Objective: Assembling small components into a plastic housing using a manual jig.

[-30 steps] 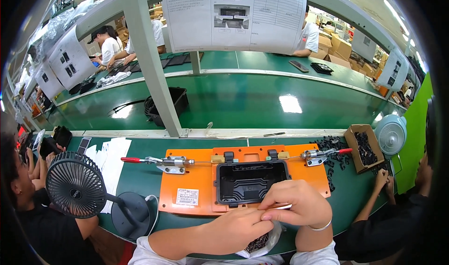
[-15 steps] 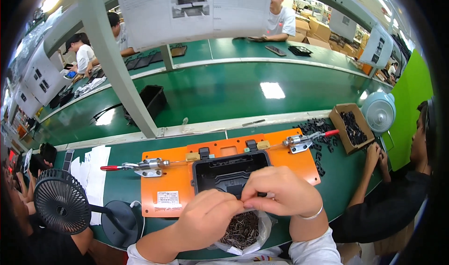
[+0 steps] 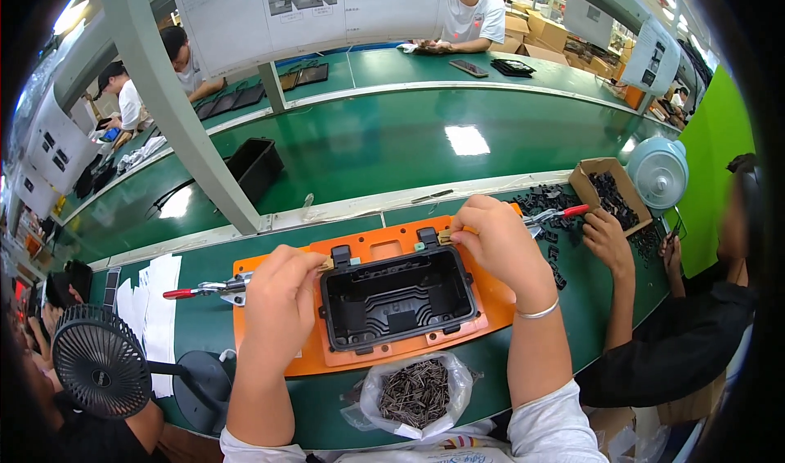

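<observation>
From above the pins [image 3: 414, 391], the left hand [image 3: 282, 299] and right hand [image 3: 495, 238] had been parted to the rear corners of the black box [image 3: 399, 298]; a shift to the hinges [image 3: 428, 237] was inferred. Fingertips were drawn close, any grip undeterminable. The box was seated mouth-up on the orange board [image 3: 495, 298], long axis left-right.

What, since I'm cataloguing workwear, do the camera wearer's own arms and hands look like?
The left hand and right hand are gloveless. A thin, silvery bracelet circles the right wrist; none shows on the left. White sleeves end near the elbows.
</observation>
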The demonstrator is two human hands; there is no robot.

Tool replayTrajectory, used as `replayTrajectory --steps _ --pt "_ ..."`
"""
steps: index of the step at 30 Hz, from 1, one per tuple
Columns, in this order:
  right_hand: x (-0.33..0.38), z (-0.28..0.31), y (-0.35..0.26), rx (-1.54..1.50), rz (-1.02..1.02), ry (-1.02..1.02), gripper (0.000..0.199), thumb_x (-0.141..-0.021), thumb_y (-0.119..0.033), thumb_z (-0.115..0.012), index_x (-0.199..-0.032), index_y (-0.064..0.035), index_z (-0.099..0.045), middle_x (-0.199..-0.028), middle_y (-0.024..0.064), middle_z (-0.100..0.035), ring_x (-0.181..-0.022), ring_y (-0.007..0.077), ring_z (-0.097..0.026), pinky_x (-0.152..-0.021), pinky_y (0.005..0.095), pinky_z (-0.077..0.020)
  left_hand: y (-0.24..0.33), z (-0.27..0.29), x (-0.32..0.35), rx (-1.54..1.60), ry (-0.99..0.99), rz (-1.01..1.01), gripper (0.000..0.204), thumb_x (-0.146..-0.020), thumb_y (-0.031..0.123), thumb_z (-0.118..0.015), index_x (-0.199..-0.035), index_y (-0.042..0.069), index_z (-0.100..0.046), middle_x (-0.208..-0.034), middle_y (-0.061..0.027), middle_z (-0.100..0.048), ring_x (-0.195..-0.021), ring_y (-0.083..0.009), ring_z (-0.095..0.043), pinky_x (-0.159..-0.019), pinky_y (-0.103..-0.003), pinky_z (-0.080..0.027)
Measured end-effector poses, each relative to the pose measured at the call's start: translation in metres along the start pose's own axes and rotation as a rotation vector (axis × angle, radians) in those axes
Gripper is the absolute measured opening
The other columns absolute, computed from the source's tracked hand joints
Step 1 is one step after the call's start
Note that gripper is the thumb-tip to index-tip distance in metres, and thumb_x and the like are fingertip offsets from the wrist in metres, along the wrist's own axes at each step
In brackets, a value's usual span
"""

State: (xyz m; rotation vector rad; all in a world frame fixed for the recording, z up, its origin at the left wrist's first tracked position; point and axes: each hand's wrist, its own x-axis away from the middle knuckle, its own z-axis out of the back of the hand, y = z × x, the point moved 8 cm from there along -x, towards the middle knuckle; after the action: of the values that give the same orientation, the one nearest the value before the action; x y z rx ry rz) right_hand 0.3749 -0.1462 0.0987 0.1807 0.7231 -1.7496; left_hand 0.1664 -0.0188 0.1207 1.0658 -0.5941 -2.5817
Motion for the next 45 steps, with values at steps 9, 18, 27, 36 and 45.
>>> replayTrajectory --steps 9,18,27,36,45 --pt "0.000 0.001 -0.005 -0.050 -0.015 -0.040 0.011 -0.069 0.000 -0.072 -0.079 -0.0016 -0.067 -0.078 0.0105 -0.059 -0.070 0.0270 -0.061 -0.063 0.0344 -0.0500 -0.013 -0.012 0.001 -0.088 0.038 -0.048 0.012 -0.076 -0.004 -0.063 -0.086 0.002 -0.065 -0.080 -0.0082 -0.059 -0.075 -0.0270 -0.057 -0.068 -0.037 -0.042" --pt "-0.001 -0.004 -0.018 -0.048 0.127 0.032 0.015 -0.067 -0.001 -0.075 -0.080 -0.0031 -0.068 -0.082 0.0082 -0.061 -0.078 0.0257 -0.060 -0.070 0.0353 -0.0498 -0.014 -0.017 0.002 -0.185 0.044 -0.056 0.012 -0.075 -0.002 -0.065 -0.086 0.003 -0.067 -0.083 -0.0060 -0.059 -0.080 -0.0248 -0.056 -0.071 -0.036 -0.041" --pt "-0.002 0.002 -0.004 -0.075 -0.022 0.062 0.009 -0.069 -0.008 -0.073 -0.075 -0.0060 -0.067 -0.080 0.0100 -0.061 -0.078 0.0295 -0.060 -0.069 0.0397 -0.0484 -0.021 -0.021 0.001 -0.150 -0.012 -0.006 0.011 -0.074 -0.001 -0.065 -0.085 0.002 -0.067 -0.084 -0.0058 -0.059 -0.081 -0.0249 -0.056 -0.075 -0.036 -0.041" --pt "-0.002 0.010 0.002 -0.191 -0.120 0.097 0.014 -0.071 -0.009 -0.074 -0.079 -0.0023 -0.065 -0.078 0.0134 -0.059 -0.075 0.0309 -0.059 -0.068 0.0381 -0.0467 -0.024 -0.021 0.002 -0.167 -0.038 0.026 0.012 -0.074 0.001 -0.067 -0.085 0.004 -0.070 -0.085 -0.0043 -0.059 -0.083 -0.0226 -0.056 -0.077 -0.034 -0.040" --pt "0.004 0.031 0.017 -0.177 -0.135 0.177 0.014 -0.075 -0.008 -0.073 -0.082 0.0005 -0.064 -0.081 0.0124 -0.063 -0.075 0.0259 -0.061 -0.070 0.0324 -0.0484 -0.022 -0.017 0.005 -0.266 -0.069 0.033 0.014 -0.074 0.003 -0.067 -0.087 0.006 -0.071 -0.085 -0.0036 -0.060 -0.085 -0.0220 -0.056 -0.080 -0.034 -0.039"
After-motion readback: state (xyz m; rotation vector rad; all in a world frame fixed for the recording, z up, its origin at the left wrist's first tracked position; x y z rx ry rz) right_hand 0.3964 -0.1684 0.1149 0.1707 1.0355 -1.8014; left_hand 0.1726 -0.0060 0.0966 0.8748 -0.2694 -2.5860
